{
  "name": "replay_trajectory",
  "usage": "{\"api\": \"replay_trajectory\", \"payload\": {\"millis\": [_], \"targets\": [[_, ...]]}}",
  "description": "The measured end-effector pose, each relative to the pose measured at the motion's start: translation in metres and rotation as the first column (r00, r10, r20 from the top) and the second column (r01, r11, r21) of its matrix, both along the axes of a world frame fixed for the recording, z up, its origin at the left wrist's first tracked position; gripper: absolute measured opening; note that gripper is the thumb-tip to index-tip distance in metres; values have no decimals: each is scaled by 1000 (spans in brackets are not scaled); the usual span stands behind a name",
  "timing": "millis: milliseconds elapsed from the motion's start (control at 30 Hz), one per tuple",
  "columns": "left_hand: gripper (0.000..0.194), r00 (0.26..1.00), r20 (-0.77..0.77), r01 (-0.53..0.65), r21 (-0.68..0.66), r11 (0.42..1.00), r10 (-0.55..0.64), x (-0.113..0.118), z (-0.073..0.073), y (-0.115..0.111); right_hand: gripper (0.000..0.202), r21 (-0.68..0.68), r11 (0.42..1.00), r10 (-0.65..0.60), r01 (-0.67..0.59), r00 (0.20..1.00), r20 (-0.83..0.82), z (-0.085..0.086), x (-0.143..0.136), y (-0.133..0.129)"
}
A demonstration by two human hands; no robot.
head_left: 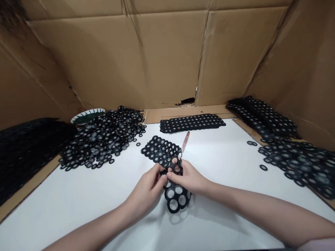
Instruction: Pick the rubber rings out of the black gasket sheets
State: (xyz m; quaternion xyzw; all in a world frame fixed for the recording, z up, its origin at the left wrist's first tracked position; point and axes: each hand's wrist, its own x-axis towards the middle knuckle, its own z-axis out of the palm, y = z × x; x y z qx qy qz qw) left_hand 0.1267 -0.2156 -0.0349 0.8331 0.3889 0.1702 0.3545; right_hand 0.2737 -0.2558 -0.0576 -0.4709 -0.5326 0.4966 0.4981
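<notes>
Both hands are nearly closed, working close together at the middle of the white desk (pixel 222 212). The left hand (pixel 149 181) has its thumb and forefinger drawn into a pinch on the edge of a black strip (pixel 161 148) of joined rings, with its other fingers curled in. The right hand (pixel 193 177) comes in from the right and grips the same strip between its thumb and bent fingers, where a few rings stand up off the rest. The far part of the strip lies on the desk, slanting to the left, and its near end hangs out below the hands; the stretch between is partly hidden by the fingers. Just beyond the right hand lies a pen (pixel 185 141), and farther off a longer black panel (pixel 193 123) lies flat across the desk. A heap of loose rings (pixel 104 139) spreads on the far left, against a dish (pixel 78 115) with a striped rim, and a dark stack (pixel 31 150) sits at the left edge. On the right, layered panels (pixel 263 116) lie behind a second spread of rings (pixel 300 164)
</notes>
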Motion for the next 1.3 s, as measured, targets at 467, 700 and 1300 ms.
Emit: {"api": "replay_trajectory", "payload": {"millis": [467,700,1300], "targets": [[25,982,-165,156,466,871,-88,-7,-14,-2,21,-124,984,-144,125,978,-153,-6,0,2],[23,986,-131,139,261,955,-107,-5,-8,-4,31,-90,994,-78,62,978,-192,-5,-5,-3],[15,980,-186,141,390,910,-72,-1,-14,-7,30,-110,992,-76,61,988,-137,-3,-10,-4]]}}
